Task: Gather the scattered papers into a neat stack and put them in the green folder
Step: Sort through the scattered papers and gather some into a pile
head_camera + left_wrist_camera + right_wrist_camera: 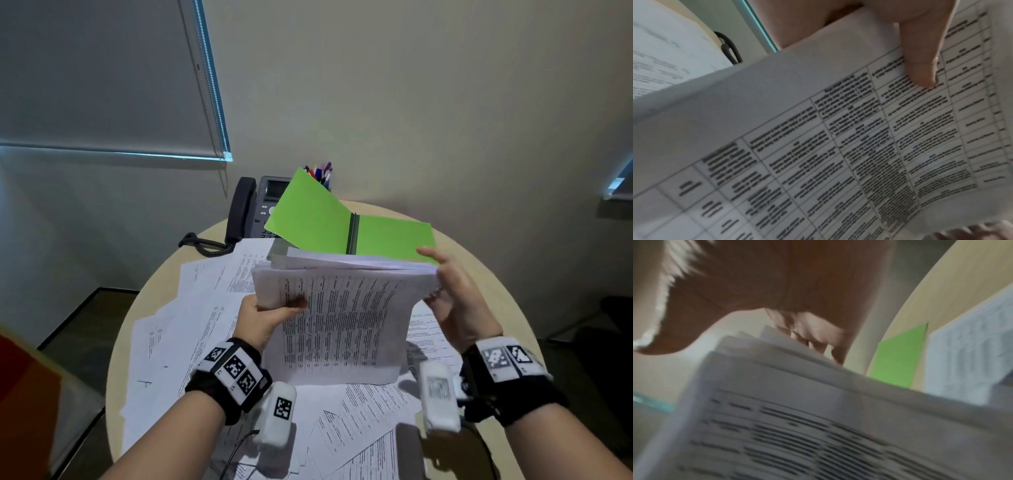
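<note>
I hold a thick stack of printed papers (342,308) tilted up above the table, its bottom edge down among the loose sheets. My left hand (274,313) grips its left edge, and the thumb (920,65) lies on the printed front page (838,146). My right hand (448,294) clasps the right edge, fingers (818,339) behind the stack (797,434) and thumb in front. The green folder (315,212) lies open just behind the stack, its left cover raised; a corner of the folder (898,360) shows in the blurred right wrist view.
Loose printed sheets (191,308) cover the left and near part of the round beige table (479,267). A dark desk phone (253,209) and a cup of pens (323,174) stand at the back. The wall is close behind. A red-orange object (20,394) is at the lower left.
</note>
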Action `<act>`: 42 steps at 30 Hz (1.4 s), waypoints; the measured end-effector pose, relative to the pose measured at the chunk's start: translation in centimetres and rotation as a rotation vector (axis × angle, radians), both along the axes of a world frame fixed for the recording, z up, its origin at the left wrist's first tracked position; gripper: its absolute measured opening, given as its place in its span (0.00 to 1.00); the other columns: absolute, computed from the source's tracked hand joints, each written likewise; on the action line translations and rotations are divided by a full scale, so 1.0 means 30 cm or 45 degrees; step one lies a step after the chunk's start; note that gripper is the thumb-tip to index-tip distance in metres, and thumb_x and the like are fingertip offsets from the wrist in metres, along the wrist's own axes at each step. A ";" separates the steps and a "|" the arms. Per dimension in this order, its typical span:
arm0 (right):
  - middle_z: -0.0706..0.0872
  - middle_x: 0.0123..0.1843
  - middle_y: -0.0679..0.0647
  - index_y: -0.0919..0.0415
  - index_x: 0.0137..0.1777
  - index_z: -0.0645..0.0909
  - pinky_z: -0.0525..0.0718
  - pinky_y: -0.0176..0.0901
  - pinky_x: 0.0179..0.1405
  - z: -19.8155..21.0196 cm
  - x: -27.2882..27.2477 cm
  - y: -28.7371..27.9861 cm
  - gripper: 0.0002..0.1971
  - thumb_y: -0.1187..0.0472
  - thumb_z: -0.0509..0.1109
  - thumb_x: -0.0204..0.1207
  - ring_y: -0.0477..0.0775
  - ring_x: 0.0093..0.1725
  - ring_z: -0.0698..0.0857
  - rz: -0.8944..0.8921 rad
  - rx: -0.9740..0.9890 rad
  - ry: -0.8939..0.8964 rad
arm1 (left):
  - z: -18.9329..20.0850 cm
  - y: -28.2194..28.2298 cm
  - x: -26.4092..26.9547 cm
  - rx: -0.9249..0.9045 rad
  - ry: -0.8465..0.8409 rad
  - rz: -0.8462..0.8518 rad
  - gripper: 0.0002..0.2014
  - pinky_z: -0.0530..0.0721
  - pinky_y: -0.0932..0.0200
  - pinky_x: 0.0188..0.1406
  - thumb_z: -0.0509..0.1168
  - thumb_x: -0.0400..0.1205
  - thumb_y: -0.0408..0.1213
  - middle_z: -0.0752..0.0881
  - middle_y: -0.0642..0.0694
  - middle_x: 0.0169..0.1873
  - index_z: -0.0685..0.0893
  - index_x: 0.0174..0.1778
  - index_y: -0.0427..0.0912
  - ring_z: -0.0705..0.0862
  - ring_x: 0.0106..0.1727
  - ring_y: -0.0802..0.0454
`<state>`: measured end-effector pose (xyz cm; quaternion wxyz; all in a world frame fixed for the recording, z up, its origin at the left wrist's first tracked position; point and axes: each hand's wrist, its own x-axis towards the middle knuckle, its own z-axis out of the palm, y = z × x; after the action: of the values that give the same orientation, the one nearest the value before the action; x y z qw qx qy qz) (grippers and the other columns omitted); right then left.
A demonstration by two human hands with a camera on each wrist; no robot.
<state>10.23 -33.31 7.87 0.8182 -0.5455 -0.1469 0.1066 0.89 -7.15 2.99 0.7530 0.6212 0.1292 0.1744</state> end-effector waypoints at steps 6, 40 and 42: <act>0.87 0.58 0.52 0.67 0.68 0.77 0.83 0.38 0.56 -0.114 -0.043 0.097 0.24 0.69 0.72 0.71 0.43 0.57 0.86 0.086 -1.004 0.044 | -0.033 -0.016 0.004 0.028 0.110 0.102 0.16 0.84 0.66 0.38 0.83 0.58 0.36 0.91 0.54 0.28 0.87 0.37 0.46 0.89 0.40 0.51; 0.93 0.36 0.46 0.58 0.44 0.87 0.86 0.31 0.41 -0.097 -0.067 0.135 0.16 0.76 0.78 0.60 0.41 0.39 0.89 -0.162 -0.202 -0.088 | 0.261 -0.090 0.062 0.071 -0.310 0.734 0.15 0.74 0.76 0.30 0.70 0.69 0.49 0.78 0.56 0.32 0.76 0.42 0.44 0.77 0.28 0.69; 0.93 0.35 0.46 0.59 0.42 0.88 0.86 0.30 0.41 -0.093 -0.064 0.139 0.16 0.69 0.81 0.53 0.40 0.38 0.89 -0.147 -0.162 -0.076 | 0.261 -0.099 0.069 0.150 -0.275 0.744 0.15 0.74 0.77 0.36 0.73 0.73 0.44 0.78 0.59 0.35 0.76 0.47 0.43 0.78 0.34 0.71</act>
<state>8.31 -29.13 5.08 0.7820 -0.6069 -0.1323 0.0520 2.96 -10.12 10.83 0.6429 0.5782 0.2113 0.4557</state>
